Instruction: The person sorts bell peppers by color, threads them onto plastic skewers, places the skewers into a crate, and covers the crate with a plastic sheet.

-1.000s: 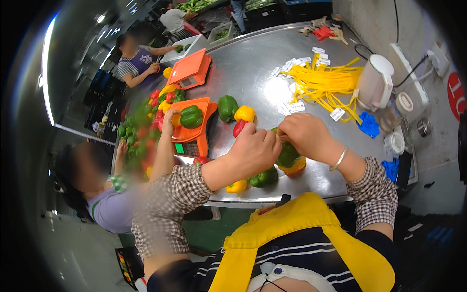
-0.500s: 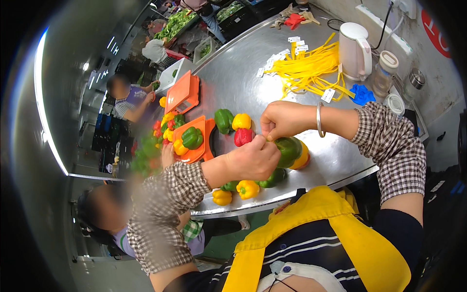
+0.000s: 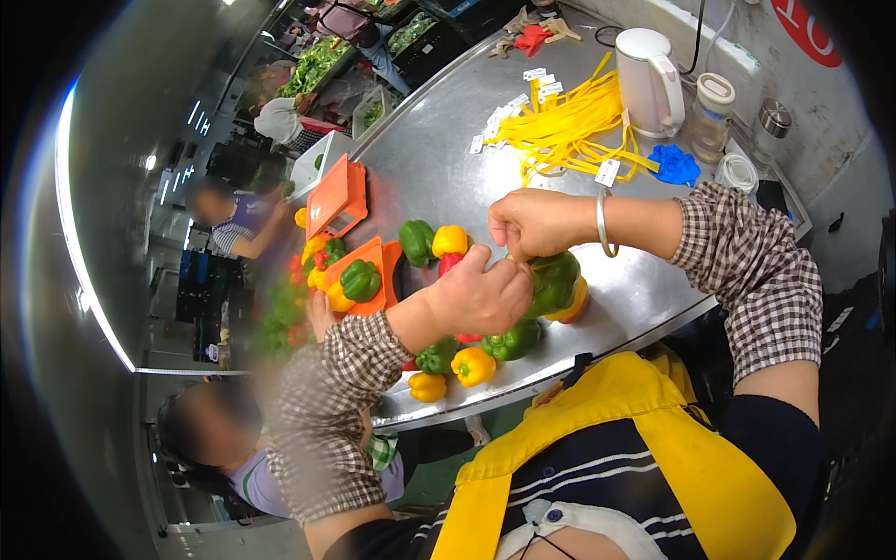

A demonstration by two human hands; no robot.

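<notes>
Near the steel bench (image 3: 448, 177) edge, well this side of the white kettle (image 3: 651, 82), I see my left hand (image 3: 481, 297) and right hand (image 3: 534, 222), fingers pinched together atop a green pepper (image 3: 555, 282) beside loose peppers; I judge it light, glossy, slippery, best gripped round its firm shoulders.

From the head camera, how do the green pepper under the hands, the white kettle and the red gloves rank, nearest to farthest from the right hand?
1. Green pepper: directly under the right hand, touching it.
2. White kettle: beyond it, at the table's back.
3. Red gloves: far end of the table.
</notes>
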